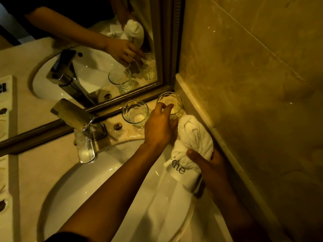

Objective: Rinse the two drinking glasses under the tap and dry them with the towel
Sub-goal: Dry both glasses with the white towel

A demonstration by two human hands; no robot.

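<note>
Two clear drinking glasses stand upright on the counter by the mirror frame. The left glass (135,113) is free. My left hand (160,127) reaches over the counter and its fingers curl round the rim and side of the right glass (172,102), which stands in the corner. My right hand (212,165) grips a bunched white towel (194,137) against the side wall; the towel's loose end hangs down over the basin. The chrome tap (82,133) juts out to the left over the white sink (90,186); no water stream is visible.
A framed mirror (168,49) rises right behind the glasses and reflects the hands, glasses and tap. A marble wall (244,84) closes the right side. A small round drain knob (118,126) sits beside the tap. A tray (7,95) of toiletries lies at the far left.
</note>
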